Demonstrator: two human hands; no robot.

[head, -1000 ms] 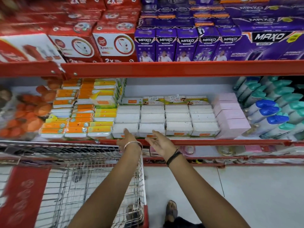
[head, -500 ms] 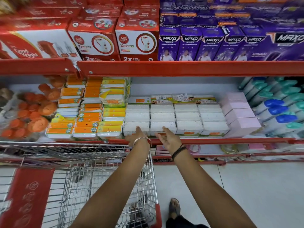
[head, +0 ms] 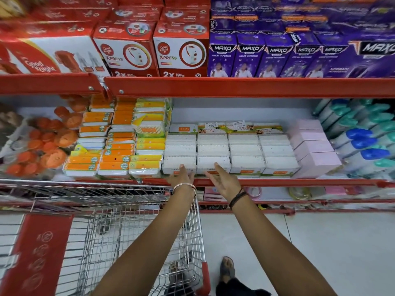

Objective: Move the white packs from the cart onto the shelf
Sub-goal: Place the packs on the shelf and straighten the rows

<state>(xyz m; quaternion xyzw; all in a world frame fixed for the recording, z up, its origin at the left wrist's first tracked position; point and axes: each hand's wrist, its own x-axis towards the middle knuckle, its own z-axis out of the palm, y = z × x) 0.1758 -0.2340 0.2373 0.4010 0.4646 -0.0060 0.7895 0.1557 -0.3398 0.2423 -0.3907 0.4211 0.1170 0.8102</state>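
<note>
A silver wire shopping cart with a red handle panel (head: 119, 238) stands nearest the camera, its basket showing no white packs through the mesh, which suggests the restocking job is at or near its end. Above it, two bare forearms reach toward the red metal shelf (head: 277, 182). The left hand (head: 181, 178), a thin metal bangle at its wrist, is open and empty, fingertips touching the front of the leftmost stack; the right hand (head: 224, 181), with dark thread bands at the wrist, is likewise open and gripping nothing, fingers resting against the neighbouring stack, apparently to square the front row against the shelf lip. The white rectangular packs with orange labels (head: 245, 152) sit in four neat columns, wedged between orange-and-yellow wrapped packets (head: 115, 152) on one side and pale pink boxes (head: 314, 146) on the other. Farther back and higher, red and purple cartons fill the upper shelf.
</note>
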